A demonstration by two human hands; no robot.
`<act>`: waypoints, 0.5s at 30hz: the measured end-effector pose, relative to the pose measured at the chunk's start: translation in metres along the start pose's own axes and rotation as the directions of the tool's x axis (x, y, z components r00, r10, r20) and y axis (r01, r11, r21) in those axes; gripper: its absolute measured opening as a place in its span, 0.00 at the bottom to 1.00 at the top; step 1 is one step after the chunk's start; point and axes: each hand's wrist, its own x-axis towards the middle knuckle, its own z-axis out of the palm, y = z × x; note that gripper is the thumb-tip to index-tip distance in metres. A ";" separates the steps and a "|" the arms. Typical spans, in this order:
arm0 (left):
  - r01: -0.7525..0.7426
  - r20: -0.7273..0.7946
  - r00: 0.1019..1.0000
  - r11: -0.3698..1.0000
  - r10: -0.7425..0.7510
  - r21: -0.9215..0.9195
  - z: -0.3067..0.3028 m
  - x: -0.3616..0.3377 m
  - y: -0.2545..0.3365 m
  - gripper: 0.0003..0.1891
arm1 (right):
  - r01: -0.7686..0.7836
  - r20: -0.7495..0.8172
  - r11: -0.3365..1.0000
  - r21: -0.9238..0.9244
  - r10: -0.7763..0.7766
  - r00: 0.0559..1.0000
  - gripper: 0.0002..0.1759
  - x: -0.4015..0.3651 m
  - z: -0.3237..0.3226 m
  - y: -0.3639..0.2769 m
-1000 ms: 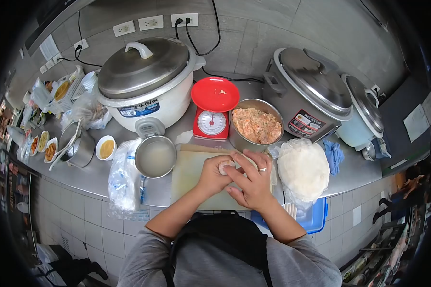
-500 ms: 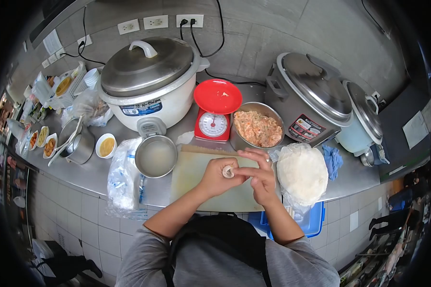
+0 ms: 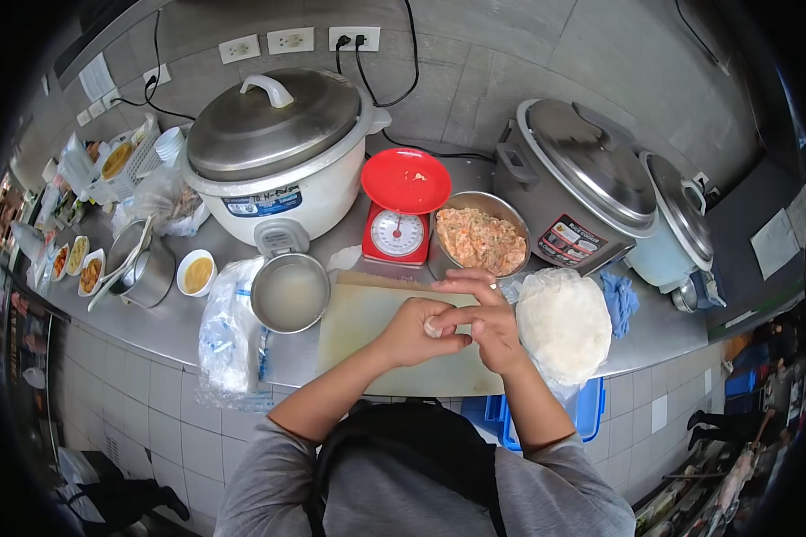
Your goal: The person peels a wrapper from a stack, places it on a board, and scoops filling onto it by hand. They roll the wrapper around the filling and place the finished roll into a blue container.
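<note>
Over the cutting board (image 3: pixel 367 313), my left hand (image 3: pixel 409 336) is closed around a small whitish dumpling (image 3: pixel 433 328), of which only the top shows. My right hand (image 3: pixel 493 329) has its index finger stretched across onto the dumpling, with the other fingers extended and apart. Behind my hands a steel bowl holds orange-flecked minced filling (image 3: pixel 481 240). To the right lies a stack of round white wrappers (image 3: pixel 564 324) on plastic. A steel pan of cloudy liquid (image 3: pixel 290 294) stands left of the board.
A red kitchen scale (image 3: pixel 398 234) with crumbs on its pan stands behind the board. Large rice cookers (image 3: pixel 282 170) line the wall on both sides. A plastic bag (image 3: pixel 230 327) lies at the left counter edge, a blue cloth (image 3: pixel 620 302) at right. Below is a blue bin (image 3: pixel 591 412).
The dumpling's open round top, visible earlier, is now mostly covered by my fingers. My right index finger has moved further over it, and my left fingers have closed in more.
</note>
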 end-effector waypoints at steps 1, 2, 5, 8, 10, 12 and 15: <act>-0.005 0.018 1.000 1.000 0.005 -0.022 0.000 0.000 -0.003 0.08 | 0.032 0.025 0.997 -0.075 -0.030 0.999 0.26 0.001 -0.001 -0.001; -0.009 0.033 0.999 0.999 0.011 -0.045 0.000 0.000 -0.004 0.08 | 0.066 0.054 0.987 -0.148 -0.058 0.997 0.25 0.001 -0.002 -0.004; -0.059 -0.018 0.998 0.998 0.058 -0.005 0.000 0.000 0.006 0.07 | 0.158 0.128 0.936 -0.315 -0.123 0.984 0.22 0.005 -0.003 -0.007; -0.089 -0.069 0.994 0.996 0.088 -0.002 0.004 0.001 -0.003 0.06 | 0.168 0.168 0.908 -0.384 -0.110 0.980 0.17 0.007 0.000 -0.008; -0.100 -0.110 0.989 0.995 0.100 -0.002 0.006 0.002 -0.006 0.05 | 0.168 0.187 0.893 -0.418 -0.096 0.978 0.15 0.010 0.003 -0.009; -0.112 -0.149 0.982 0.993 0.115 0.024 0.007 0.003 -0.006 0.05 | 0.185 0.208 0.868 -0.461 -0.097 0.973 0.14 0.013 0.005 -0.012; -0.092 -0.168 0.980 0.993 0.104 0.078 0.004 0.002 -0.001 0.06 | 0.196 0.181 0.852 -0.485 -0.122 0.976 0.10 0.015 0.001 -0.022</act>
